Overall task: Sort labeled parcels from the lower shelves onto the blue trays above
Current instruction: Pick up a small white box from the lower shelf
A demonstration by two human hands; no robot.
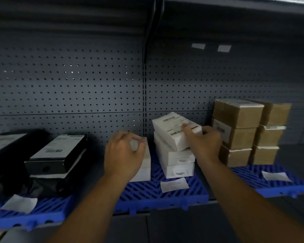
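Note:
A white labeled parcel (172, 129) lies tilted on top of a stack of two white boxes (177, 162) on the middle blue tray (156, 193). My right hand (203, 142) grips that top parcel at its near right corner, thumb on the label. My left hand (124, 154) hovers with curled fingers in front of another white box (145, 165), which it partly hides. I cannot tell if it touches that box.
Black parcels (58, 153) with white labels are stacked on the left blue tray (25, 216). Brown cardboard boxes (244, 130) are stacked on the right blue tray (274, 185). Loose paper slips (174, 185) lie on the trays. A grey pegboard (68, 88) backs the shelf.

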